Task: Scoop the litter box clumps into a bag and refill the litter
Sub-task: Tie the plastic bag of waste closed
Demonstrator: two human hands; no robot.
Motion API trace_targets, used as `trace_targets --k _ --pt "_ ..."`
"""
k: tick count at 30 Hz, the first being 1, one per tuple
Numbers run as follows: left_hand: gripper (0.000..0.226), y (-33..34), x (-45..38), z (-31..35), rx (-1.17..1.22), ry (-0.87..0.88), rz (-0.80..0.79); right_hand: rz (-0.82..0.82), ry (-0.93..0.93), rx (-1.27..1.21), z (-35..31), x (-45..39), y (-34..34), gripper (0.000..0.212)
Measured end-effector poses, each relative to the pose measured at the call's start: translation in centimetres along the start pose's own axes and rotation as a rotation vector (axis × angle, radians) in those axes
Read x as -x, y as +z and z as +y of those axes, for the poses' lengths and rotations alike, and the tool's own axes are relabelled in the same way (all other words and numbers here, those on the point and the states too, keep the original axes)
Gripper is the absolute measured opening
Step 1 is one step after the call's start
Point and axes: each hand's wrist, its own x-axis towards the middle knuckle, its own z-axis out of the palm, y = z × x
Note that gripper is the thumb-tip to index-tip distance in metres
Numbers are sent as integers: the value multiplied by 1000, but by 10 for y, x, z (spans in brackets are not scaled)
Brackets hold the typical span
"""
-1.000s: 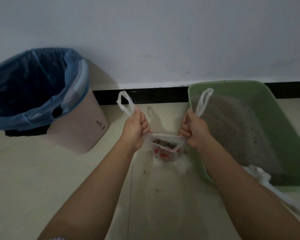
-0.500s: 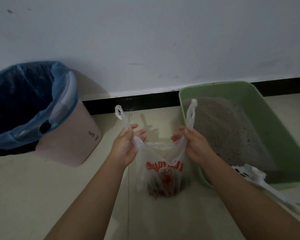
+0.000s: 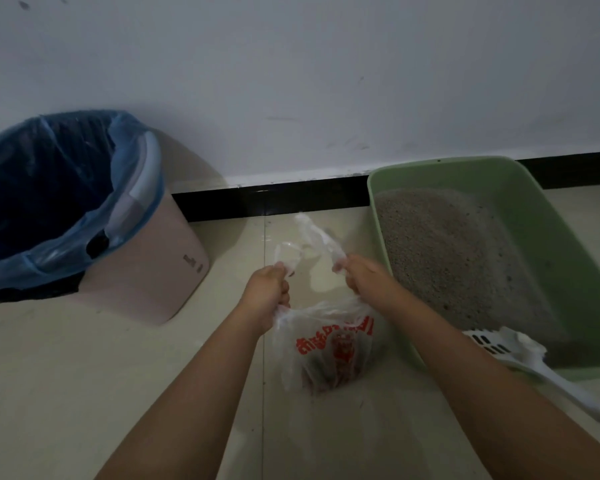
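Now, step in hand: tying off, it seems; both handle loops of the thin translucent plastic bag with red print (image 3: 329, 344) are drawn up and toward each other above its mouth, probably for a knot.
Left hand: the left hand (image 3: 268, 295) is closed around one handle loop, fingers curled over the film, the loop's free end sticking up beyond the knuckles.
Right hand: the right hand (image 3: 362, 277) grips the other loop the same way, its end trailing up and toward the left one; the two fists sit near each other but apart.
Bag: its base sits on the pale tiled floor (image 3: 66, 393) between the forearms, just beside the box, so the weight stays down while the top is gathered; dark contents show through, likely the scooped clumps.
Litter box: the green plastic litter tray (image 3: 548, 237) stands against the wall on the right, grey litter banked toward its far left side.
Scoop: a white slotted plastic scoop (image 3: 506, 346) rests across the tray's near rim, handle pointing out over the floor.
Bin: a pink waste bin lined with a blue bag (image 3: 146, 282) stands open at left, handy for the tied bag.
Progress: scooping looks finished; refilling appears not yet done.
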Motion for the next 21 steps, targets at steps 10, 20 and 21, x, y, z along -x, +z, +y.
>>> trace_targets --k 10,20,21 --pt "54 -2 13 4 -450 211 -77 -128 -93 353 -8 -1 1 33" --pt "42 -3 12 1 -434 333 7 -233 -102 487 -11 4 9 33" --pt "45 -2 10 1 -407 310 22 -253 -115 524 -12 5 11 33"
